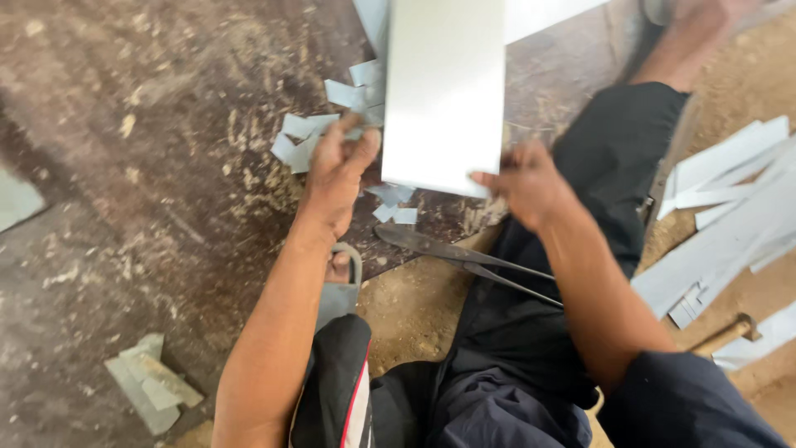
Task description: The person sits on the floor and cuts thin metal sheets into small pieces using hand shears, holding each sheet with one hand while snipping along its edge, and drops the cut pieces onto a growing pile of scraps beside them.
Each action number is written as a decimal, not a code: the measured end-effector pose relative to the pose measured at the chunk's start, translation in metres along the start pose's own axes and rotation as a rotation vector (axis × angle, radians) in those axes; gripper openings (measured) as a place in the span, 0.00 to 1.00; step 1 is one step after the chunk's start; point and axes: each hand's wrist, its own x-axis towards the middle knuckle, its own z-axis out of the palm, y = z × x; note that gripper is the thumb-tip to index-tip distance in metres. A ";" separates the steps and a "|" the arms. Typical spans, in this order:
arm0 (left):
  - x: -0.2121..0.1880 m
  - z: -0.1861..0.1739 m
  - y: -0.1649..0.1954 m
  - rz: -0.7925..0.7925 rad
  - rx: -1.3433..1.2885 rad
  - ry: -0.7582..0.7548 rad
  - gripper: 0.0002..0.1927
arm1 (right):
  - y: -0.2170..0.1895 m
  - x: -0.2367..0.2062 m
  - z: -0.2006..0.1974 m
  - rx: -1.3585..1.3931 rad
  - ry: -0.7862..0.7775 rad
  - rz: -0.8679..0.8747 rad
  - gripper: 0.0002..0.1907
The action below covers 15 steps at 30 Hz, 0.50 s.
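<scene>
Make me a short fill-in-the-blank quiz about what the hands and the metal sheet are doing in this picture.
1. Both hands hold the near edge of a flat pale metal ____.
2. The left hand grips the sheet at its ____ corner.
3. Long metal shears lie beneath the ____ hand's forearm.
4. Small cut metal scraps lie just beyond the ____ hand.

Missing words: sheet; left; right; left

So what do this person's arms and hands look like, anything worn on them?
Both arms are bare along their visible length, with no gloves on the left hand or the right hand. No watch, ring or bracelet shows on either wrist or on the fingers. Neither arm shows a sleeve in this view. The picture is slightly blurred, so fine marks cannot be told.
</scene>
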 end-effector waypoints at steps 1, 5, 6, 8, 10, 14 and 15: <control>0.002 -0.009 -0.006 -0.047 -0.100 -0.102 0.31 | 0.019 -0.013 0.013 0.029 -0.020 0.022 0.17; 0.011 -0.019 -0.028 -0.135 -0.101 -0.300 0.26 | 0.072 -0.043 0.046 0.196 -0.145 0.014 0.16; 0.011 -0.014 -0.032 -0.118 -0.082 -0.285 0.27 | 0.077 -0.045 0.050 0.248 -0.151 -0.008 0.16; 0.007 -0.001 -0.035 -0.006 0.066 -0.200 0.28 | 0.074 -0.043 0.049 0.026 0.027 0.061 0.17; -0.006 0.009 -0.030 0.169 0.315 -0.034 0.29 | 0.060 -0.043 0.045 0.273 -0.043 -0.012 0.12; -0.039 -0.028 0.003 0.546 0.603 0.000 0.35 | 0.018 -0.047 0.059 0.093 -0.140 -0.371 0.12; -0.053 -0.050 0.012 0.573 0.577 -0.030 0.34 | 0.008 -0.044 0.073 -0.173 -0.090 -0.400 0.09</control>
